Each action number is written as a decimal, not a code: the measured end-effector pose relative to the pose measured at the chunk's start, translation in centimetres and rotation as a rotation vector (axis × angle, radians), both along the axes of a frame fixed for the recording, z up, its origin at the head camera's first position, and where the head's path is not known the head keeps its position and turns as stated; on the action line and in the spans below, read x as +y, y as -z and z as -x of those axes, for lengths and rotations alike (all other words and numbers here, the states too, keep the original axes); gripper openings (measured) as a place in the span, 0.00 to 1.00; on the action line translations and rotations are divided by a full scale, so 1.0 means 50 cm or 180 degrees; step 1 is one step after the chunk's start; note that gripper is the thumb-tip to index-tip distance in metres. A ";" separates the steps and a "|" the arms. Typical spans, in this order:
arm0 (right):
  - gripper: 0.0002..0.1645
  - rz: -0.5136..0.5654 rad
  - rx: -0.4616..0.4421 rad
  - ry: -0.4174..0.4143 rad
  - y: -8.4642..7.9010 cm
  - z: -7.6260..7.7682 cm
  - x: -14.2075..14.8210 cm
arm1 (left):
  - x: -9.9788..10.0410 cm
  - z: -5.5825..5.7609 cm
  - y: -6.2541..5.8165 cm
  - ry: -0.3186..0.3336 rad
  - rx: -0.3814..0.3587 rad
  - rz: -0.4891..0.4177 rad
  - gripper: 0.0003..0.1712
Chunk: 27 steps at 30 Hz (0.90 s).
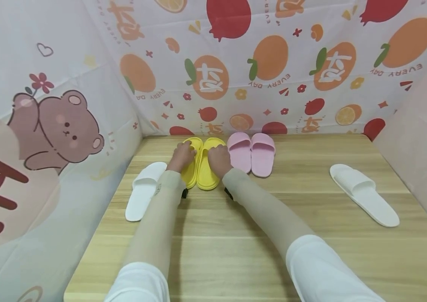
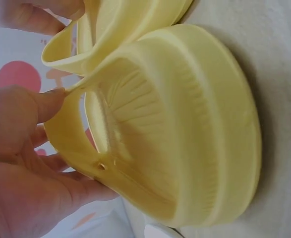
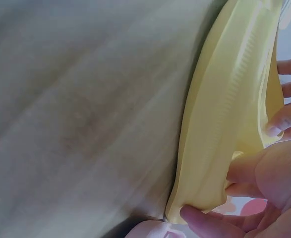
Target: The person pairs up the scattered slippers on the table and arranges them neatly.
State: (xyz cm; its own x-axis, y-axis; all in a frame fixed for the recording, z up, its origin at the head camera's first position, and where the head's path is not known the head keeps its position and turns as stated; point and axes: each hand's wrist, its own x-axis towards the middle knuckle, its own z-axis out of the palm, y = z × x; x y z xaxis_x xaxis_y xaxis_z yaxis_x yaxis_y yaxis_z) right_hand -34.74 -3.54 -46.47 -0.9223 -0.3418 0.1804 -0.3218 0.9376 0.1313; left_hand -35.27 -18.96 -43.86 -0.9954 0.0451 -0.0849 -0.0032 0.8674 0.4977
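Pinching the band of the left yellow plastic slide slipper (image 1: 191, 178), the left grip (image 1: 183, 156), a bare hand, is setting its thumb on one side and its fingers on the other. The right grip (image 1: 218, 159), also bare, is holding the right yellow plastic slide slipper (image 1: 206, 178), its thumb pressing the side and its fingers curling at the band. Each slipper is lying right at its own hand, so neither grip is standing nearer; the long axes are running side by side, heels pointing toward the person, bands sitting toward the fruit-printed fabric wall (image 1: 258, 94).

The yellow pair is lying just left of the pink slipper pair (image 1: 262, 163), soles seemingly resting on the wood-grain worktop (image 1: 221, 243). The right grip is occupying the side toward the pink pair, probably leaving little room there. Both beige-sleeved forearms are extending forward and slanting inward. Farther out, one white slide slipper (image 1: 138, 201) is lying left of the pink pair, beyond the yellow, and another white slide slipper (image 1: 371, 201) is lying well apart to the pink pair's right.
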 end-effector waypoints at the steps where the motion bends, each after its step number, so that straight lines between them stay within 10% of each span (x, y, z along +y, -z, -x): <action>1: 0.14 0.0013 -0.0007 0.0006 0.001 0.003 0.000 | 0.001 0.002 0.002 -0.0010 0.0006 0.0003 0.33; 27: 0.15 0.0286 0.0014 0.0215 0.009 0.068 -0.011 | 0.010 0.057 0.002 -0.0102 -0.0069 -0.0118 0.34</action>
